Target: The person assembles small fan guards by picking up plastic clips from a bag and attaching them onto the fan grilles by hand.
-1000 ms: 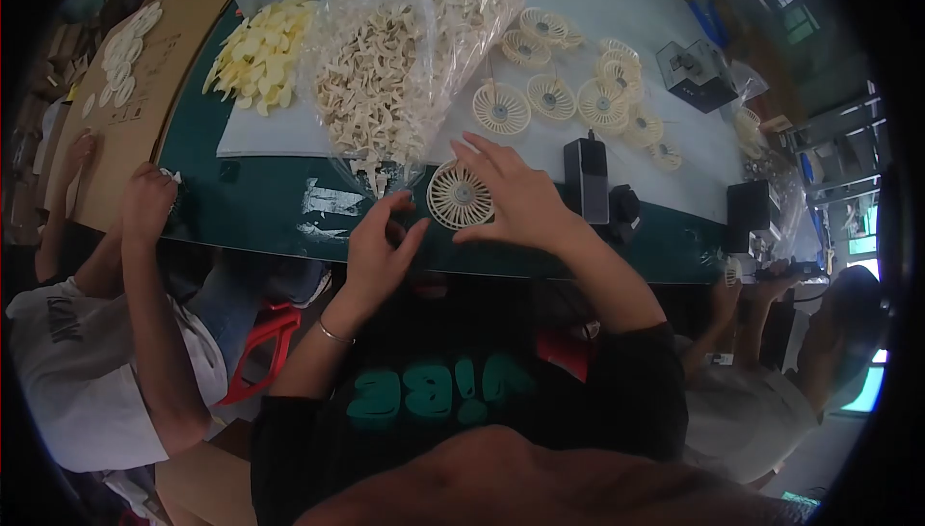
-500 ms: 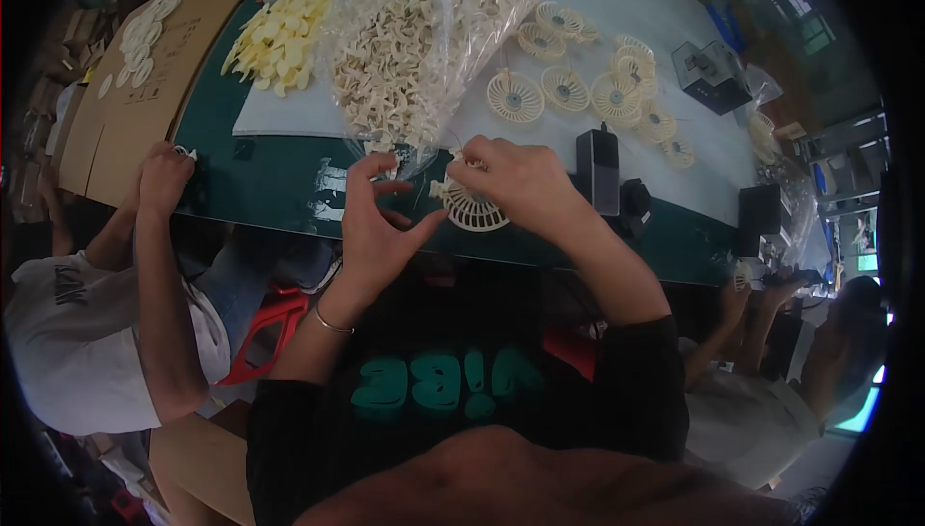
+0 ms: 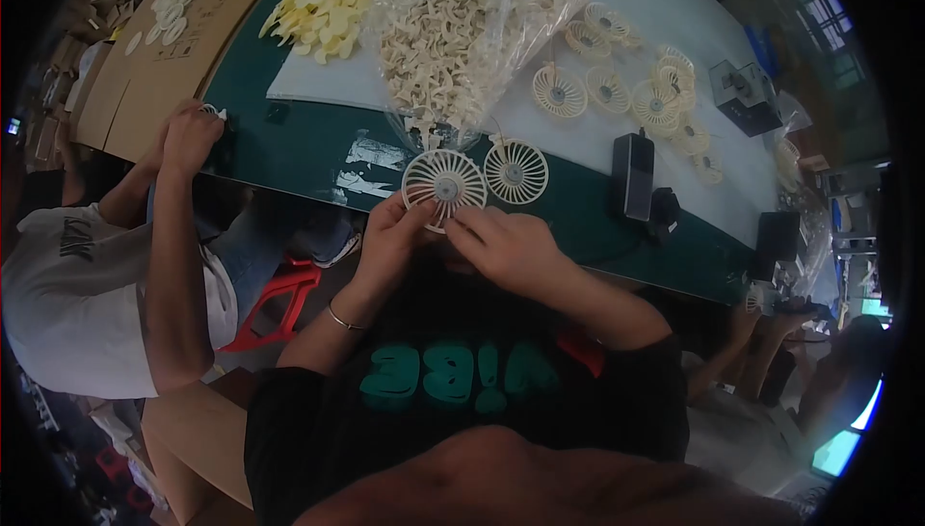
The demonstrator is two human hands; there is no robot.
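Note:
Between my two hands a round slatted fan cover with a grey centre is held up near the table's front edge. My left hand pinches its lower left rim. The fingers of my right hand are closed at its lower right rim; whether they also hold a small part is hidden. Just right of it another round cover with a grey centre lies on the green table strip. Behind them an open clear bag is full of small cream-coloured parts.
Pale yellow pieces are heaped at the back left. More round covers lie at the back right, behind a black box-shaped device. A co-worker's hands are at the left; another person sits at the right.
Both hands have come together near the table edge and now hold a round cover. Another cover lies beside it. The whole view has shifted, so the table's contents appear farther right.

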